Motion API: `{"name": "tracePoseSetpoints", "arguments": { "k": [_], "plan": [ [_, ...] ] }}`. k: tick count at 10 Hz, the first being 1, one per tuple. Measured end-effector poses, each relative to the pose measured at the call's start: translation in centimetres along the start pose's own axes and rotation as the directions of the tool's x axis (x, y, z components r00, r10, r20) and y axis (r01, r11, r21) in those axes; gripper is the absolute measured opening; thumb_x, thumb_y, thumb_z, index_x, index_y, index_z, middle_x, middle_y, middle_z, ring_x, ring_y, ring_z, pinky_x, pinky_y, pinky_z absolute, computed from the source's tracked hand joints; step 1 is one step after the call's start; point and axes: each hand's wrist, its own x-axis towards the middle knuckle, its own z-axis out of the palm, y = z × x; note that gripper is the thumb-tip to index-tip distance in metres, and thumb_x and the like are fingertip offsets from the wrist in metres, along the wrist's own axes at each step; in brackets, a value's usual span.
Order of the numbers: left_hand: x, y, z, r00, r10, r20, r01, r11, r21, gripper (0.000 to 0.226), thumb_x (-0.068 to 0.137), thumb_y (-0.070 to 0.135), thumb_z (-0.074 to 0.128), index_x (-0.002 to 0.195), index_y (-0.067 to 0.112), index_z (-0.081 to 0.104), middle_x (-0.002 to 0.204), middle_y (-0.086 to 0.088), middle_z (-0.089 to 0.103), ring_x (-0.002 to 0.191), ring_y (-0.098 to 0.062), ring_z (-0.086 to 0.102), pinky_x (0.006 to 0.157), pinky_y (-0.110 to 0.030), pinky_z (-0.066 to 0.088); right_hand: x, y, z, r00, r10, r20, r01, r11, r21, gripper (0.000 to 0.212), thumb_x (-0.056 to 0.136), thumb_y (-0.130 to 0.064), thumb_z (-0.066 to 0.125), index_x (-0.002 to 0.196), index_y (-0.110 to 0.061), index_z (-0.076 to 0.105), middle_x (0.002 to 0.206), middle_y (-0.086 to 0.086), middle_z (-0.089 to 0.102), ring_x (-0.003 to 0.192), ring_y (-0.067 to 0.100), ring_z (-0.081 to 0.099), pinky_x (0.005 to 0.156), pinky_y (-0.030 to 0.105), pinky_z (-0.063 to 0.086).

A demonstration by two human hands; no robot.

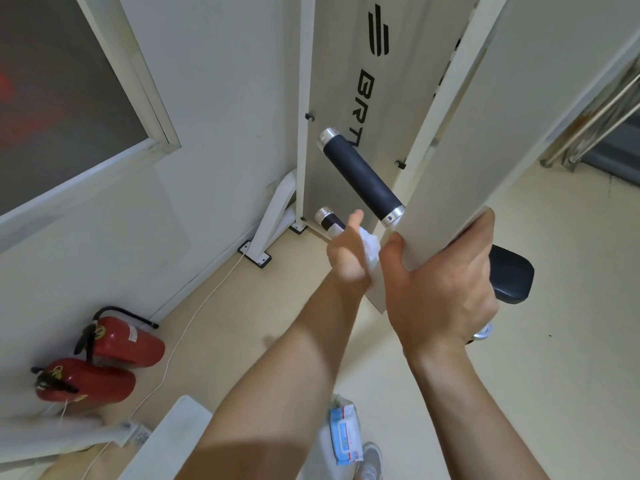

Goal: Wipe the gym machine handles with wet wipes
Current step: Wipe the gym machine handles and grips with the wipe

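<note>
A white gym machine arm [450, 188] slants down through the middle of the view, and my right hand [440, 285] grips its lower end. A black handle with silver end caps [360, 176] sticks out from that arm to the upper left. A second black handle [327, 219] lies lower, mostly hidden behind my left hand [346, 254]. That hand is closed on it with a white wet wipe [370, 249] bunched between palm and handle. A blue and white pack of wet wipes [344, 433] sits at the bottom, near my leg.
The white machine column with black lettering [346, 98] stands against the wall, its foot bracket [254, 256] bolted to the beige floor. Two red fire extinguishers [104, 362] lie at the left wall. A white cable [180, 344] runs across the floor. A black seat pad [512, 275] shows behind my right hand.
</note>
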Motion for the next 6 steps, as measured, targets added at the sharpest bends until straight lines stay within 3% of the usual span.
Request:
{"name": "tracePoseSetpoints", "arguments": {
  "k": [1, 2, 3, 4, 5, 6],
  "plan": [
    [1.6, 1.5, -0.1, 0.999, -0.019, -0.041, 0.017, 0.998, -0.053, 0.054, 0.081, 0.054, 0.067, 0.124, 0.022, 0.062, 0.128, -0.009, 0.064, 0.125, -0.035, 0.062, 0.085, -0.045, 0.059, 0.0, 0.2, -0.2, 0.999, -0.009, 0.038, 0.008, 0.999, 0.037, 0.079, 0.076, -0.058, 0.059, 0.136, -0.010, 0.038, 0.109, 0.003, 0.060, 0.100, 0.032, 0.062, 0.069, 0.047, 0.052],
    [2.6, 4.0, -1.7, 0.999, -0.010, 0.053, 0.016, 0.994, -0.105, 0.088, 0.072, 0.072, 0.066, 0.145, 0.026, 0.051, 0.129, -0.006, 0.066, 0.120, -0.027, 0.065, 0.100, -0.047, 0.054, 0.2, 0.2, -0.1, 0.999, -0.006, 0.042, 0.003, 0.998, 0.061, 0.077, 0.076, -0.055, 0.063, 0.135, -0.012, 0.037, 0.110, 0.001, 0.061, 0.100, 0.032, 0.062, 0.069, 0.047, 0.052],
    [4.1, 4.0, -3.2, 0.978, 0.049, 0.205, 0.034, 0.924, -0.382, 0.083, 0.074, 0.080, 0.062, 0.122, 0.012, 0.070, 0.055, 0.006, 0.048, 0.044, -0.007, 0.048, 0.048, -0.022, 0.043, 0.1, 0.2, 0.0, 0.999, -0.018, 0.039, 0.016, 0.999, 0.042, 0.077, 0.075, -0.056, 0.059, 0.135, -0.011, 0.038, 0.110, 0.002, 0.061, 0.099, 0.033, 0.063, 0.067, 0.047, 0.052],
    [3.9, 2.3, -3.4, 0.927, 0.115, 0.357, 0.127, 0.800, -0.587, 0.071, 0.078, 0.081, 0.058, 0.096, 0.016, 0.079, 0.048, 0.007, 0.037, 0.038, -0.005, 0.032, 0.044, -0.017, 0.026, -0.2, 0.2, 0.0, 0.999, -0.029, 0.034, 0.029, 0.999, 0.019, 0.079, 0.075, -0.058, 0.055, 0.136, -0.010, 0.038, 0.109, 0.004, 0.060, 0.097, 0.034, 0.062, 0.064, 0.043, 0.051],
    [3.9, 0.1, -3.0, 0.931, 0.054, 0.360, 0.124, 0.883, -0.454, 0.075, 0.071, 0.082, 0.067, 0.124, 0.029, 0.068, 0.078, 0.005, 0.058, 0.065, -0.006, 0.055, 0.068, -0.016, 0.040, -0.1, 0.3, -0.2, 0.999, -0.029, 0.029, 0.029, 1.000, -0.010, 0.082, 0.076, -0.061, 0.054, 0.137, -0.007, 0.037, 0.110, 0.007, 0.060, 0.099, 0.035, 0.062, 0.065, 0.043, 0.050],
    [2.1, -1.0, -1.4, 0.961, -0.070, 0.268, 0.131, 0.968, -0.216, 0.075, 0.075, 0.070, 0.074, 0.124, 0.016, 0.059, 0.113, -0.011, 0.061, 0.099, -0.026, 0.068, 0.098, -0.038, 0.043, 0.1, 0.6, -0.6, 0.999, -0.020, 0.034, 0.019, 1.000, 0.015, 0.083, 0.075, -0.062, 0.053, 0.136, -0.007, 0.038, 0.110, 0.006, 0.060, 0.100, 0.034, 0.061, 0.067, 0.044, 0.051]
  ]
}}
